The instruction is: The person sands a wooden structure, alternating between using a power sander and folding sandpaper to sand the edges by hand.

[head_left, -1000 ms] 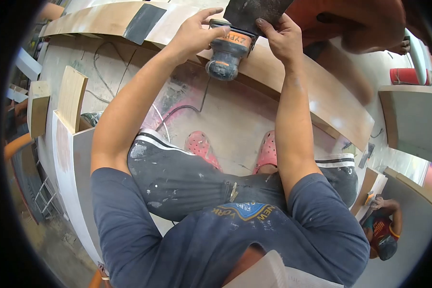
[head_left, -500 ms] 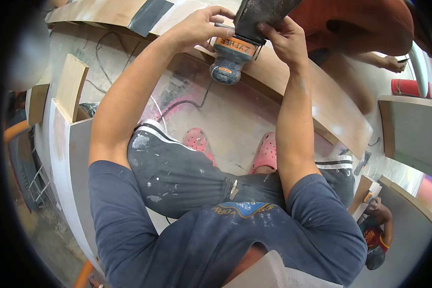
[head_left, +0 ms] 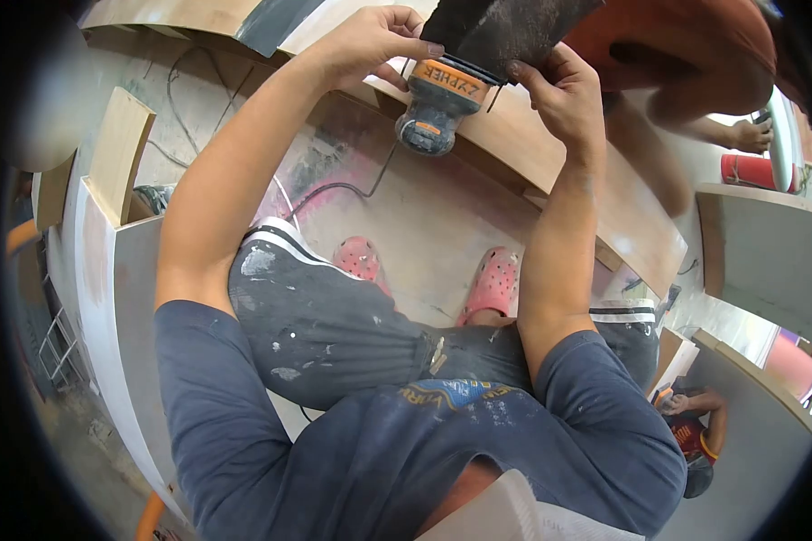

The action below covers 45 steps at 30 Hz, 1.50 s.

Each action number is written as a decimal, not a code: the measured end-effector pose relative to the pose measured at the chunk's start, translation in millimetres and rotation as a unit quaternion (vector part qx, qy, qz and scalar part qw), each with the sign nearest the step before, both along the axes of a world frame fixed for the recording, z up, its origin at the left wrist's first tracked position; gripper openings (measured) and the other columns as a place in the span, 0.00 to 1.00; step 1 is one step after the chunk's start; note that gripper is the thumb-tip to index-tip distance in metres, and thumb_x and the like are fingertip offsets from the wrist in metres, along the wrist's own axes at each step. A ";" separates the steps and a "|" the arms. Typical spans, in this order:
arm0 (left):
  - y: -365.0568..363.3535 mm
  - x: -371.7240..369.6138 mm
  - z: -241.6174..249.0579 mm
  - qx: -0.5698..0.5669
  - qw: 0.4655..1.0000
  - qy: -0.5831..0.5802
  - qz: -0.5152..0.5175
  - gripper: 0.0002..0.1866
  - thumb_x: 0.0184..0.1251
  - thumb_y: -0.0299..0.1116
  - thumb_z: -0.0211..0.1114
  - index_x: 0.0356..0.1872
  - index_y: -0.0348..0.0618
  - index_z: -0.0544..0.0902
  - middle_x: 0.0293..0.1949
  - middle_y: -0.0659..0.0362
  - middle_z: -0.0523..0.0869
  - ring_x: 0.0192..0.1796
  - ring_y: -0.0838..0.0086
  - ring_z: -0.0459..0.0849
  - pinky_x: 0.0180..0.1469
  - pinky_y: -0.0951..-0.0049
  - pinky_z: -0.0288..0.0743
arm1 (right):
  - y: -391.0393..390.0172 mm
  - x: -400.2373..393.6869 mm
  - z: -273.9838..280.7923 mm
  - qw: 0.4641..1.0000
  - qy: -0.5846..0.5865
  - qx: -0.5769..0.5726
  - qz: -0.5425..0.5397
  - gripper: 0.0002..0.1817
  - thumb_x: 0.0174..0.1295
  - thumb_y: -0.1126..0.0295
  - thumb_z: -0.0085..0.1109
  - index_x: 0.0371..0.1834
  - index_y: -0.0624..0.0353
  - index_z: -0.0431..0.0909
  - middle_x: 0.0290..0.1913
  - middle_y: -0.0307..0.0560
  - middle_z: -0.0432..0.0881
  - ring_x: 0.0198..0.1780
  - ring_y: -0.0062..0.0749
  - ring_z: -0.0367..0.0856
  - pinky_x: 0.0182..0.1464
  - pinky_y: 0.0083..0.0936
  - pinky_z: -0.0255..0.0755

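Here, black sheet (head_left: pixel 503 32) between 2 hands (head_left: pixel 377 41) (head_left: pixel 567 92)

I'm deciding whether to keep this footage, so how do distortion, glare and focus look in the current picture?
Head view: strong wide-angle look, with dark curved borders at the sides; head view, right: a pale glare patch on the wooden board; head view, upper left: a hazy pale blob, cause unclear; head view, top centre: lettering on the sander is readable.

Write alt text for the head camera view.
A person's right hand grips a dark sheet at the base of an orange-banded power sander, with the left hand at the opposite edge. Pink clogs and a wooden panel are visible.
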<state>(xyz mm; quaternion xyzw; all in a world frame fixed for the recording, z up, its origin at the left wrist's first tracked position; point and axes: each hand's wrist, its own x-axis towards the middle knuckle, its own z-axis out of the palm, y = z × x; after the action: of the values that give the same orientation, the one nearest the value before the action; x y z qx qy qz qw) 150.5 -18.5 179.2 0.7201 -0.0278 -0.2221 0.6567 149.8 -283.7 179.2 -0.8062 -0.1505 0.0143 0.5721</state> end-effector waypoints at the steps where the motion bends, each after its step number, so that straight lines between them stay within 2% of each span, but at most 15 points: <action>1: 5.3 1.6 -6.6 -0.015 1.000 0.000 -0.009 0.12 0.62 0.37 0.72 0.35 0.43 0.78 0.37 0.60 0.82 0.42 0.74 0.84 0.39 0.67 0.87 | -0.8 0.6 -3.8 1.000 -0.016 -0.019 -0.010 0.09 0.58 0.75 0.70 0.41 0.64 0.83 0.31 0.38 0.86 0.31 0.15 0.78 0.34 0.17 0.72; 3: 14.4 7.4 -18.3 -0.028 0.999 -0.008 -0.026 0.11 0.62 0.35 0.72 0.34 0.43 0.79 0.38 0.60 0.82 0.43 0.74 0.85 0.43 0.66 0.87 | 1.2 1.8 -11.2 0.997 -0.050 -0.056 -0.026 0.08 0.56 0.75 0.70 0.38 0.63 0.83 0.29 0.39 0.85 0.29 0.16 0.78 0.33 0.17 0.71; 5: 21.3 12.5 -26.8 -0.024 0.999 -0.024 -0.041 0.09 0.63 0.34 0.71 0.33 0.43 0.79 0.39 0.59 0.83 0.44 0.73 0.85 0.46 0.66 0.87 | 6.6 -2.5 -6.5 0.998 -0.058 -0.028 -0.027 0.09 0.55 0.75 0.71 0.38 0.63 0.83 0.27 0.39 0.84 0.30 0.16 0.79 0.33 0.17 0.72; 9: 27.8 13.2 -32.6 -0.085 0.996 -0.034 -0.005 0.08 0.63 0.31 0.71 0.37 0.40 0.82 0.45 0.55 0.85 0.47 0.72 0.86 0.54 0.65 0.84 | 12.1 -11.6 2.7 0.997 -0.067 -0.019 -0.024 0.10 0.53 0.76 0.71 0.38 0.63 0.83 0.26 0.39 0.83 0.29 0.16 0.79 0.33 0.17 0.73; 12: 25.3 9.1 -24.3 -0.063 0.998 -0.011 0.020 0.08 0.62 0.29 0.71 0.39 0.40 0.83 0.44 0.57 0.86 0.47 0.74 0.86 0.56 0.68 0.82 | 12.3 -11.5 3.6 0.993 -0.085 -0.080 -0.023 0.09 0.53 0.77 0.71 0.37 0.62 0.83 0.26 0.40 0.83 0.29 0.16 0.80 0.32 0.17 0.74; 15: 21.3 2.7 -12.8 -0.109 0.994 -0.026 0.005 0.08 0.60 0.28 0.72 0.39 0.40 0.83 0.43 0.58 0.86 0.46 0.76 0.86 0.57 0.71 0.80 | 16.2 -12.2 3.3 0.995 -0.082 -0.061 -0.016 0.09 0.53 0.78 0.70 0.37 0.62 0.83 0.27 0.40 0.83 0.29 0.16 0.80 0.32 0.19 0.75; 18: 25.3 10.5 -24.0 -0.061 0.997 -0.051 -0.022 0.08 0.59 0.27 0.73 0.37 0.40 0.83 0.39 0.60 0.86 0.45 0.77 0.86 0.56 0.73 0.80 | 23.4 -15.5 6.7 0.997 -0.078 -0.025 -0.008 0.09 0.52 0.77 0.71 0.36 0.63 0.83 0.27 0.41 0.84 0.28 0.19 0.81 0.32 0.20 0.75; 24: 24.8 11.0 -28.2 -0.008 0.997 -0.073 0.006 0.07 0.60 0.28 0.72 0.32 0.40 0.81 0.33 0.62 0.86 0.41 0.79 0.85 0.52 0.75 0.81 | 24.2 -10.1 5.8 0.991 -0.100 -0.083 -0.019 0.10 0.51 0.78 0.71 0.36 0.63 0.82 0.29 0.44 0.84 0.28 0.23 0.82 0.33 0.23 0.76; 27: 31.1 12.8 -32.3 -0.018 0.996 -0.085 -0.019 0.07 0.61 0.29 0.72 0.32 0.41 0.81 0.33 0.61 0.86 0.41 0.80 0.85 0.50 0.76 0.81 | 28.7 -13.2 7.9 0.995 -0.083 -0.061 -0.018 0.11 0.49 0.77 0.72 0.35 0.63 0.81 0.28 0.46 0.83 0.28 0.28 0.82 0.34 0.24 0.75; 30: 34.8 13.4 -36.3 -0.074 0.996 -0.053 -0.003 0.08 0.62 0.30 0.72 0.32 0.42 0.81 0.34 0.61 0.86 0.40 0.80 0.85 0.47 0.78 0.80 | 32.5 -11.1 -0.1 0.980 -0.140 -0.135 -0.033 0.11 0.48 0.77 0.71 0.35 0.63 0.81 0.28 0.48 0.82 0.28 0.35 0.81 0.35 0.27 0.75; 31: 34.3 14.1 -37.1 -0.074 0.996 -0.046 0.002 0.08 0.61 0.31 0.73 0.31 0.42 0.81 0.33 0.62 0.85 0.39 0.80 0.84 0.46 0.79 0.79 | 34.0 -11.9 0.0 0.982 -0.140 -0.121 -0.036 0.11 0.47 0.77 0.71 0.35 0.63 0.81 0.28 0.50 0.80 0.29 0.42 0.80 0.35 0.29 0.74; 34: 33.6 20.7 -34.9 0.029 0.993 -0.104 -0.040 0.09 0.60 0.30 0.73 0.30 0.42 0.80 0.34 0.62 0.84 0.39 0.80 0.83 0.47 0.77 0.78 | 25.1 -12.3 3.5 0.981 -0.146 -0.124 -0.031 0.10 0.50 0.76 0.71 0.36 0.63 0.82 0.29 0.48 0.83 0.29 0.35 0.82 0.35 0.27 0.75; 40: 14.8 11.8 -27.0 0.074 0.979 -0.190 -0.028 0.10 0.56 0.29 0.76 0.34 0.41 0.82 0.37 0.63 0.84 0.41 0.78 0.83 0.47 0.76 0.77 | 5.7 -16.8 12.3 0.989 -0.016 -0.147 -0.023 0.09 0.53 0.75 0.71 0.37 0.62 0.84 0.30 0.45 0.87 0.30 0.20 0.83 0.35 0.24 0.77; 41: 5.3 5.9 -17.6 0.059 0.971 -0.230 -0.005 0.10 0.56 0.28 0.75 0.37 0.40 0.83 0.37 0.63 0.84 0.42 0.78 0.83 0.50 0.75 0.77 | 5.5 -17.4 11.6 0.990 -0.033 -0.137 -0.018 0.09 0.53 0.76 0.71 0.37 0.63 0.84 0.30 0.46 0.87 0.30 0.21 0.83 0.35 0.24 0.77; 45: -4.4 6.7 -8.9 0.091 0.979 -0.182 -0.016 0.11 0.56 0.28 0.75 0.39 0.39 0.83 0.37 0.62 0.85 0.43 0.79 0.83 0.52 0.73 0.78 | 15.5 -17.8 12.9 0.994 -0.058 -0.097 -0.012 0.09 0.52 0.78 0.70 0.36 0.64 0.83 0.30 0.48 0.87 0.30 0.23 0.83 0.36 0.25 0.77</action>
<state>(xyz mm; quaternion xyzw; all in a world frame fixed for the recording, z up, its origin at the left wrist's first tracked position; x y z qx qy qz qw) 157.1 -22.9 170.3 0.8046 -0.1383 -0.0994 0.5688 132.0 -268.2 192.2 -0.8592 -0.1716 -0.0243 0.4814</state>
